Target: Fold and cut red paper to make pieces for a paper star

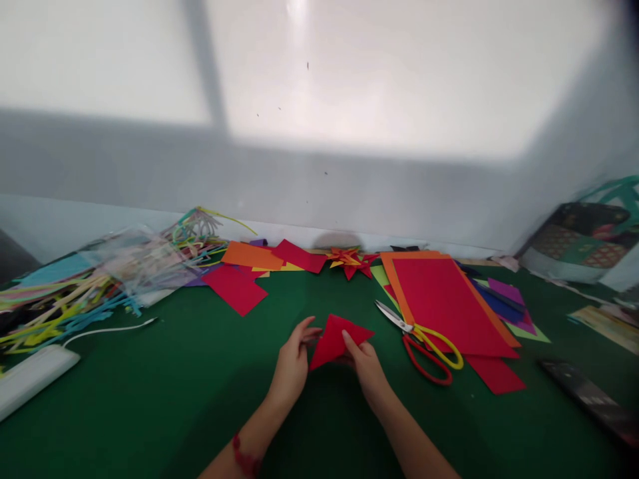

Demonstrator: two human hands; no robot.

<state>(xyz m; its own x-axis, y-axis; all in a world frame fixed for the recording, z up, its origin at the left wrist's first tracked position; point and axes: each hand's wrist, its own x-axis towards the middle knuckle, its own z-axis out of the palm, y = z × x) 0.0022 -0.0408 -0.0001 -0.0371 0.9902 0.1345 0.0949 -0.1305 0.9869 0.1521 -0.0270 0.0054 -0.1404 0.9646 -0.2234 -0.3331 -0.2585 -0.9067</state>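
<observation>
A folded red paper triangle (335, 339) is held up over the green table, in the middle of the view. My right hand (363, 362) pinches it, thumb on the front face and the other fingers behind. At its left edge is my left hand (298, 347), its fingers apart and curved; whether the fingertips touch the paper I cannot make out. To the right lie scissors (424, 342) with one yellow and one red handle, blades slightly apart. They rest partly on a stack of red sheets (439, 299) with orange sheets under it.
Folded paper stars (350, 259) lie by the wall. Red paper pieces (237, 287) and an orange piece (253, 255) lie left of them. Many coloured pipe cleaners (94, 293) and a white device (37, 372) fill the left. A phone (589, 396) and a bag (582, 243) are at right.
</observation>
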